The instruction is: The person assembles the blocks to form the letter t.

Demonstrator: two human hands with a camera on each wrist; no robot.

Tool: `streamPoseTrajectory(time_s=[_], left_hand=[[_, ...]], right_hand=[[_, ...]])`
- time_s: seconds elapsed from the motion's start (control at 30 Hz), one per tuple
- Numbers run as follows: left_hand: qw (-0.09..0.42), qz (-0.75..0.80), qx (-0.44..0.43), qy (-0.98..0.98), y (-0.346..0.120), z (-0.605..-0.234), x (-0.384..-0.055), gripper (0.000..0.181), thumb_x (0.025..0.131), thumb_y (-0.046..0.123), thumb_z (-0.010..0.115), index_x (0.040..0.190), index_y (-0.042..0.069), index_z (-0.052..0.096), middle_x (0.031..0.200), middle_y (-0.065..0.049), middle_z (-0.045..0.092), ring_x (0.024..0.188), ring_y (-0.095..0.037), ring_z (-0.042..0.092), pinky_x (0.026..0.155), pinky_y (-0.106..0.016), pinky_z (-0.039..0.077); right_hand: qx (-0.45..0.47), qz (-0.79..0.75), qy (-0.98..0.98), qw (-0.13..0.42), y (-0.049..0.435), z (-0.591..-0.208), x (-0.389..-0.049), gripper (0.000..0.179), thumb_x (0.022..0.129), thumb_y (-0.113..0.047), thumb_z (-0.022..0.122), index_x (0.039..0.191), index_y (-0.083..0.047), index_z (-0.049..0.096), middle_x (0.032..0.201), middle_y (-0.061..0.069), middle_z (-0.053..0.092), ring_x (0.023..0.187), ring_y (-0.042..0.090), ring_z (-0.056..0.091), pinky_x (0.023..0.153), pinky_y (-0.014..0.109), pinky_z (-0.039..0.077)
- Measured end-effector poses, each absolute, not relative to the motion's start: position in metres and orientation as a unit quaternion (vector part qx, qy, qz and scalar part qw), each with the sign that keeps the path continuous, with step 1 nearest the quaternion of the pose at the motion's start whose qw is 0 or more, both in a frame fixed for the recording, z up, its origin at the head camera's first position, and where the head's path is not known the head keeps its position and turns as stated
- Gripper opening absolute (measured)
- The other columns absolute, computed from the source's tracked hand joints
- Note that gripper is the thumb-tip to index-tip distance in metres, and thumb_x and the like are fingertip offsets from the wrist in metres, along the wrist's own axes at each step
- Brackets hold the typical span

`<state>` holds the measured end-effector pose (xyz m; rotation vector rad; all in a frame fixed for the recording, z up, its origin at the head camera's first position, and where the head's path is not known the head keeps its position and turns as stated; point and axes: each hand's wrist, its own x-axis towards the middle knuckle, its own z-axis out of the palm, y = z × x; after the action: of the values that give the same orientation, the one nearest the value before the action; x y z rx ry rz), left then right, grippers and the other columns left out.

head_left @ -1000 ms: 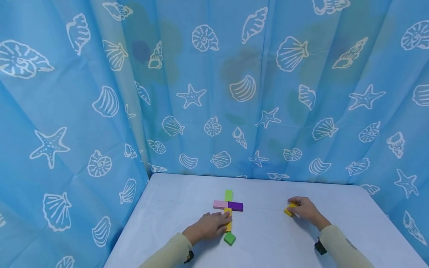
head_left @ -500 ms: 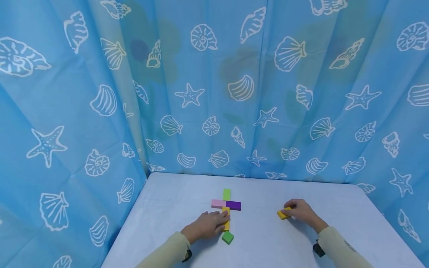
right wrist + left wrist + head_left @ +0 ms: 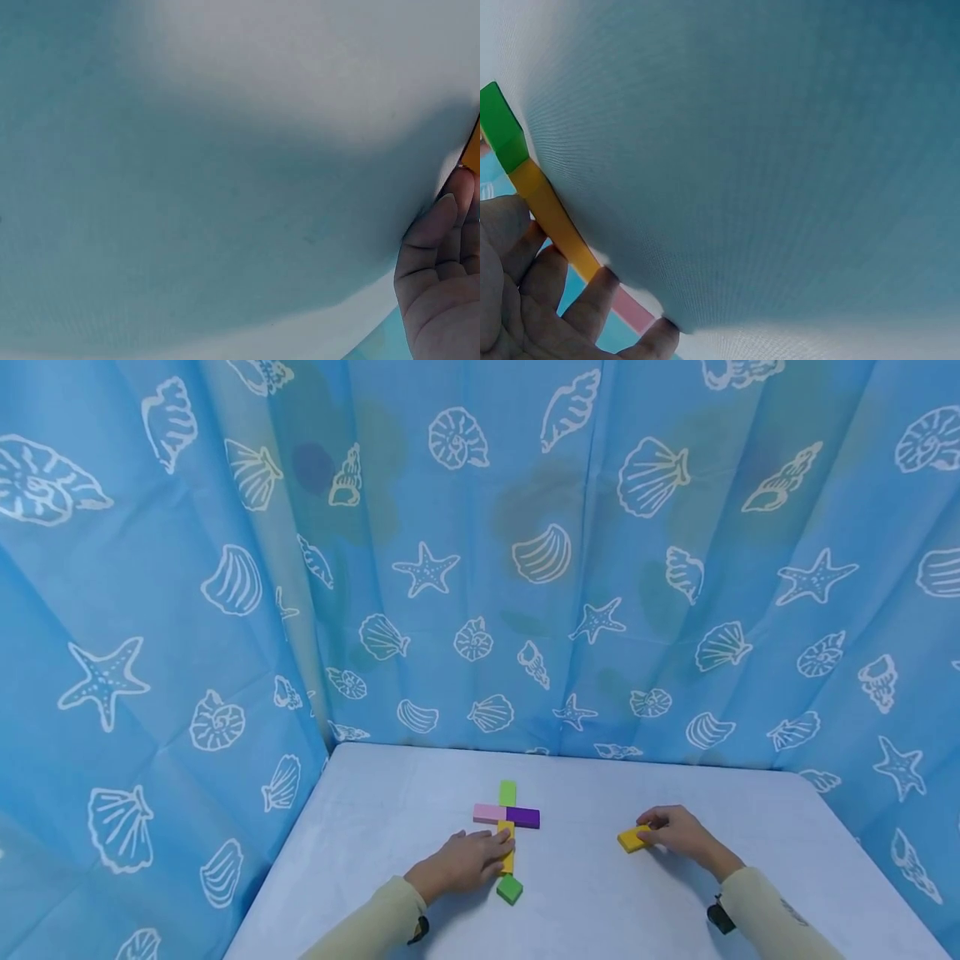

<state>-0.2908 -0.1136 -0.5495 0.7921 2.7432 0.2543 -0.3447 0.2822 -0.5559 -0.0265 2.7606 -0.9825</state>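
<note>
My left hand rests with spread fingers across an upright-running yellow block; in the left wrist view its fingertips touch this yellow block along its side. A green block sits askew at the near end. Beyond the far end, a pink block and a purple block form a crossbar, with a light green block above. To the right, my right hand pinches a second yellow block between thumb and fingers, low over the table. Only a corner of that yellow block shows in the right wrist view.
A white-covered table carries the blocks. Blue curtains printed with shells and starfish hang behind it and along its left side. Each wrist wears a dark strapped device, such as the right one.
My right hand has moved a little left with its yellow block, which has turned and shows more of its length. The left hand and the row of blocks stay put.
</note>
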Motion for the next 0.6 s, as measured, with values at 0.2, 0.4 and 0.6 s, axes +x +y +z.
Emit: streamPoseTrajectory(time_s=[0.2,0.4,0.6], left_hand=[[0.13,0.087,0.276,0.948,-0.114,-0.55,-0.29,0.048,0.103,0.041,0.048,0.15,0.035,0.041,0.157,0.016,0.037,0.143,-0.02,0.042,0.112,-0.058,0.037],[0.128,0.081,0.276,0.949,-0.114,-0.551,-0.291,0.048,0.103,0.042,0.048,0.15,0.036,0.04,0.157,0.016,0.036,0.143,-0.019,0.041,0.112,-0.058,0.037],[0.137,0.094,0.27,0.949,-0.113,-0.55,-0.291,0.047,0.103,0.041,0.048,0.15,0.035,0.041,0.157,0.016,0.036,0.144,-0.02,0.041,0.113,-0.059,0.035]], right_hand=[[-0.01,-0.339,0.934,0.111,0.275,-0.554,-0.34,0.031,0.086,-0.023,0.076,0.11,-0.004,0.07,0.1,0.008,0.065,0.086,0.021,0.055,0.077,0.032,0.055],[0.0,-0.337,0.934,0.115,0.27,-0.555,-0.336,0.029,0.085,-0.024,0.077,0.106,-0.004,0.07,0.095,0.007,0.064,0.083,0.021,0.055,0.074,0.03,0.054],[0.008,-0.336,0.934,0.121,0.267,-0.556,-0.331,0.029,0.085,-0.028,0.078,0.1,-0.005,0.07,0.092,0.006,0.065,0.079,0.019,0.055,0.072,0.03,0.054]])
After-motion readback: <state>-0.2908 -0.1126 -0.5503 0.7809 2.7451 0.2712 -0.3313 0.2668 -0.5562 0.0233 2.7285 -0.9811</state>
